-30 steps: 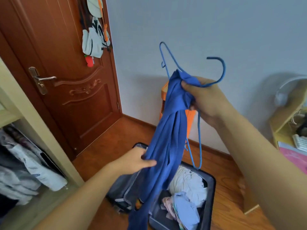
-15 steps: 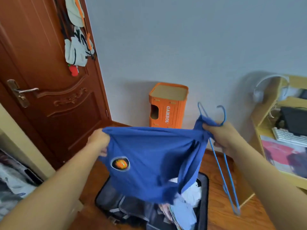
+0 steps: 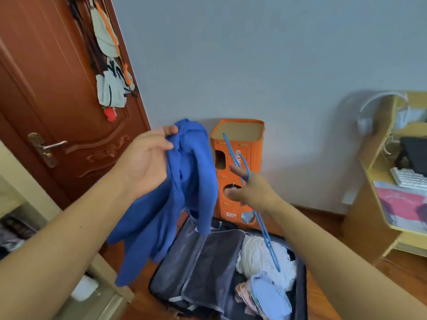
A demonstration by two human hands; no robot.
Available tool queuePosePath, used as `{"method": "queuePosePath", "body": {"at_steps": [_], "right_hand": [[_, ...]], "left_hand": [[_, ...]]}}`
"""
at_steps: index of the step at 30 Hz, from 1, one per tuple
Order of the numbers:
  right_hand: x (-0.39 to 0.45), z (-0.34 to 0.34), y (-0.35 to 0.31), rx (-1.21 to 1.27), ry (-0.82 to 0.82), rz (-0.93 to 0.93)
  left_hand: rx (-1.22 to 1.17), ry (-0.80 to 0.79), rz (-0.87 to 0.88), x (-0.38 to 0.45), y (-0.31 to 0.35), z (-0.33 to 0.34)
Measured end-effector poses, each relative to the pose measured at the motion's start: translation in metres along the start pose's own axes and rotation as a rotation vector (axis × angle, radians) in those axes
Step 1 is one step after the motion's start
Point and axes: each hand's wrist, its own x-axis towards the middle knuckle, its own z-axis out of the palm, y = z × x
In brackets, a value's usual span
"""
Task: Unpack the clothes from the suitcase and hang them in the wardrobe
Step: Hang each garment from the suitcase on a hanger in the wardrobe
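Observation:
A blue shirt hangs bunched from my left hand, which pinches its top between thumb and fingers at chest height. To the right, and apart from the shirt, my right hand holds a thin blue hanger. The hook loops by the index finger and the body slants down over the suitcase. The dark suitcase lies open on the floor below both hands. Its right half holds a white garment, a light blue one and a pink one. The wardrobe stands at the left edge.
An orange box stands against the wall behind the suitcase. A brown door with bags hung on it is at the left. At the right edge stands a yellow desk with a keyboard. Clothes lie inside the wardrobe.
My right hand has let go of the shirt and keeps only the hanger. My left hand has risen, so the spread shirt now hangs bunched from it.

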Motion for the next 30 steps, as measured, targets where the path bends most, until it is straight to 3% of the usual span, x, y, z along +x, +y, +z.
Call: {"method": "queuePosePath", "body": {"at_steps": [5,8,13,17,23,25,27,30], "right_hand": [[-0.026,0.061,-0.009,0.238,-0.286,-0.085],[-0.051,0.082,0.002,0.336,-0.341,-0.110],[-0.093,0.105,0.017,0.328,-0.195,-0.073],[-0.086,0.124,0.001,0.301,0.008,-0.085],[-0.039,0.060,-0.008,0.165,0.278,-0.073],[-0.034,0.024,-0.008,0.042,0.334,-0.058],[-0.031,-0.012,-0.019,-0.066,0.315,-0.066],[-0.026,-0.035,-0.045,0.197,0.155,-0.025]], "left_hand": [[0.164,0.182,0.168,-0.001,0.017,-0.001],[0.206,0.335,0.158,-0.005,0.016,-0.011],[0.159,0.540,0.166,-0.016,0.007,-0.013],[0.141,0.552,0.174,-0.009,0.001,-0.003],[0.185,0.500,0.168,-0.004,0.002,0.001],[0.430,0.522,0.171,-0.003,0.004,-0.017],[0.885,0.538,0.216,0.001,0.002,-0.037],[1.430,0.424,0.175,0.012,-0.009,-0.054]]}}
